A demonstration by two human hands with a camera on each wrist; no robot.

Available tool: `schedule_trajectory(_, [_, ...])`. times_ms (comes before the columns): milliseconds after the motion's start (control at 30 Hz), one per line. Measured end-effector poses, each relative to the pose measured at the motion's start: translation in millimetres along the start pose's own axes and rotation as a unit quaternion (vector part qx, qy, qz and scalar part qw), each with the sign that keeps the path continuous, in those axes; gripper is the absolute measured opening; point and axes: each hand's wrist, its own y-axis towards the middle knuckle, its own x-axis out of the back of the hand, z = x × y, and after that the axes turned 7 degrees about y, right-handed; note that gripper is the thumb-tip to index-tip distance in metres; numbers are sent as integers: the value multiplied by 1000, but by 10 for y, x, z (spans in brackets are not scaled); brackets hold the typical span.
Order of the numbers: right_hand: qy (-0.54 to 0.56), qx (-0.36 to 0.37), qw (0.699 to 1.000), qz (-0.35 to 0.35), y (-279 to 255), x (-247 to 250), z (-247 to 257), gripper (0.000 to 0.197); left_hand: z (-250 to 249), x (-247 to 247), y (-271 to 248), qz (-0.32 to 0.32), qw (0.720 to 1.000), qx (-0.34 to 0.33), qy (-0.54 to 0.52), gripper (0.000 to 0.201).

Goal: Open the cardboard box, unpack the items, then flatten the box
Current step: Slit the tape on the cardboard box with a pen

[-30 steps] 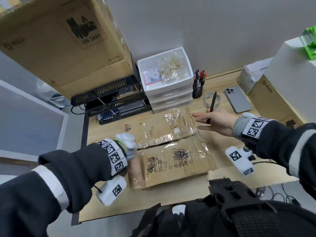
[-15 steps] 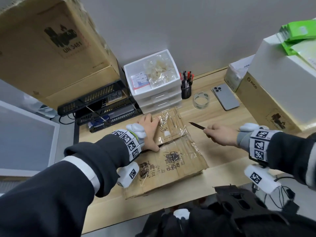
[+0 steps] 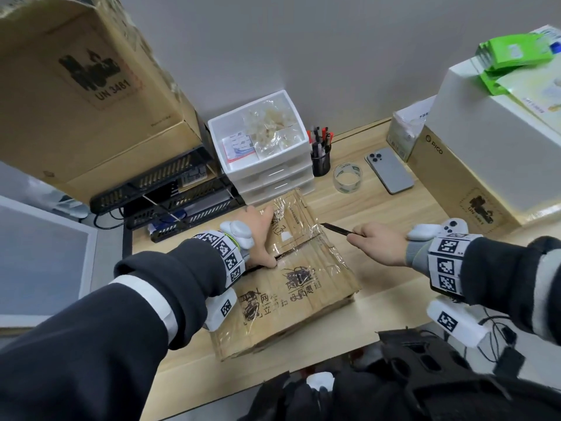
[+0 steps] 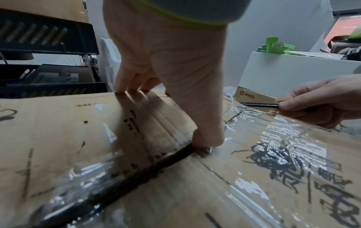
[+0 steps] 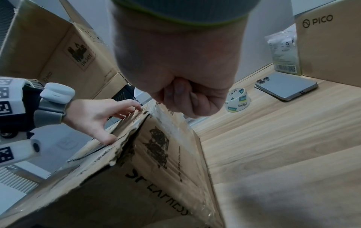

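Now the thin black knife (image 3: pixel 335 228) is reaching the taped brown cardboard box (image 3: pixel 306 287), gripped tight by the right hand (image 3: pixel 379 243). The flat left hand (image 3: pixel 258 238) is pressing one stiff flap; the shiny tape is looking slippery.

office desk: pen cup (image 3: pixel 321 156), drawer unit (image 3: pixel 267 165)

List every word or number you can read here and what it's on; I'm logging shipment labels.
"UN 3481": big carton at left.
"PICO": brown carton at right.
"deli": tape roll.
"EXPRESS": side of the cardboard box.
Chinese print on the box top and the barcode bag: unreadable.
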Motion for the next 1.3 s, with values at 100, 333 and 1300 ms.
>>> schedule_trajectory(100, [-37, 5, 999, -7, 8, 16, 33, 42, -5, 7, 8, 4, 1000, 5, 7, 114])
schedule_trajectory(333, [-67, 13, 998, 3, -16, 36, -6, 41, -21, 3, 35, 16, 1000, 13, 4, 109])
schedule_trajectory(1300, [-64, 4, 996, 60, -218, 36, -237, 40, -49, -19, 125, 25, 999, 24, 11, 115])
